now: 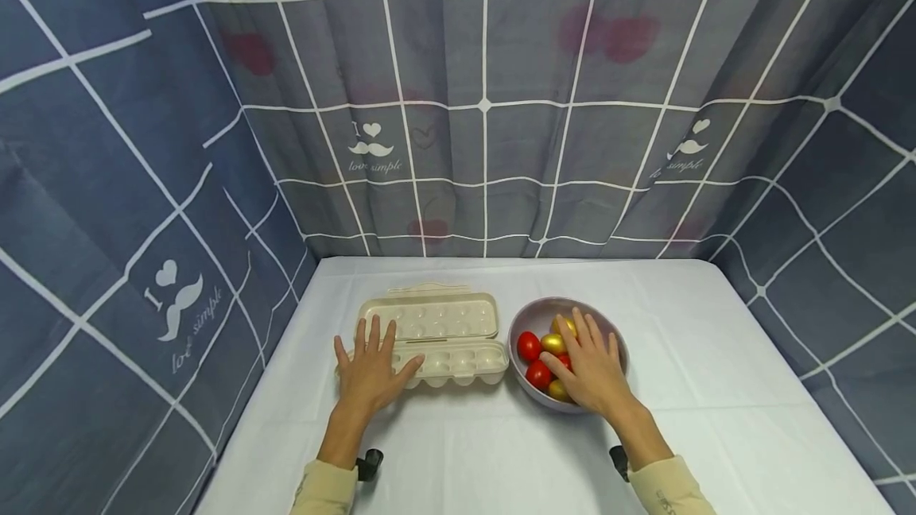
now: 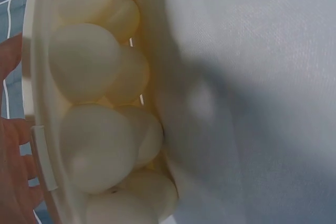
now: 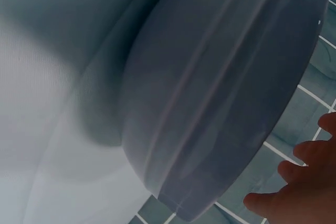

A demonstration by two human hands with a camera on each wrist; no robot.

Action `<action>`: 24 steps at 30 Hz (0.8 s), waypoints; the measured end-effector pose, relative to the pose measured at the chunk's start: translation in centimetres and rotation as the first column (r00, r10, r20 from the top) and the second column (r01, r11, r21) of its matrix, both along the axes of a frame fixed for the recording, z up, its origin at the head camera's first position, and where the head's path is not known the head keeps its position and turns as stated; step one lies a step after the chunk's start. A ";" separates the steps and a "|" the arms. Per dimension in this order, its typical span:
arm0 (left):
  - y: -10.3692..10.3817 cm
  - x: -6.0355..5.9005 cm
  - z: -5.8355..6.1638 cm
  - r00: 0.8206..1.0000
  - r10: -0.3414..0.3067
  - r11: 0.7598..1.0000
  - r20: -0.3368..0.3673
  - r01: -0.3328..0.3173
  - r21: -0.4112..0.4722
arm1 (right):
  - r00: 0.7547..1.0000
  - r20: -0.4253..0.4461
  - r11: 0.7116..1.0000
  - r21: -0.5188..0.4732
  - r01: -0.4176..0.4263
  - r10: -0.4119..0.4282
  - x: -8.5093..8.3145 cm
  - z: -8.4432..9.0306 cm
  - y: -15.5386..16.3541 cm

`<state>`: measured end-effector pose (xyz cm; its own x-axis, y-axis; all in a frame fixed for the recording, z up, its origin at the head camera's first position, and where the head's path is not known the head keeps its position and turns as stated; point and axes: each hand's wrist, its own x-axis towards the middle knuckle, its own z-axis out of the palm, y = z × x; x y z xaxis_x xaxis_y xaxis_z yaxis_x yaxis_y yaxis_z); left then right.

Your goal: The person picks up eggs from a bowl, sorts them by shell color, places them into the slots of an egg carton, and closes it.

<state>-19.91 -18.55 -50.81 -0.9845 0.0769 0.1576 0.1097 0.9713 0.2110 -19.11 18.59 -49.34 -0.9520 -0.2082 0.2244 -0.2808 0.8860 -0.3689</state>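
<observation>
While the left hand (image 1: 368, 372) lies flat, fingers spread, on the left end of the open cream plastic egg carton (image 1: 444, 340), the right hand (image 1: 590, 372) reaches with straight fingers over red and gold eggs (image 1: 540, 356) in the round grey-purple bowl (image 1: 525, 316), just beside the carton on the white-clothed table (image 1: 716, 388).

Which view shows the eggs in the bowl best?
The head view: red and gold eggs lie in the bowl under the right hand. The right wrist view shows only the bowl's outer wall; the left wrist view shows none of them.
</observation>
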 end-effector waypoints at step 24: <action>-6.1 0.4 -2.1 0.981 0.019 0.842 0.195 -0.121 0.525 | 0.999 -0.030 0.944 -0.328 -0.037 0.029 -0.7 0.5 0.2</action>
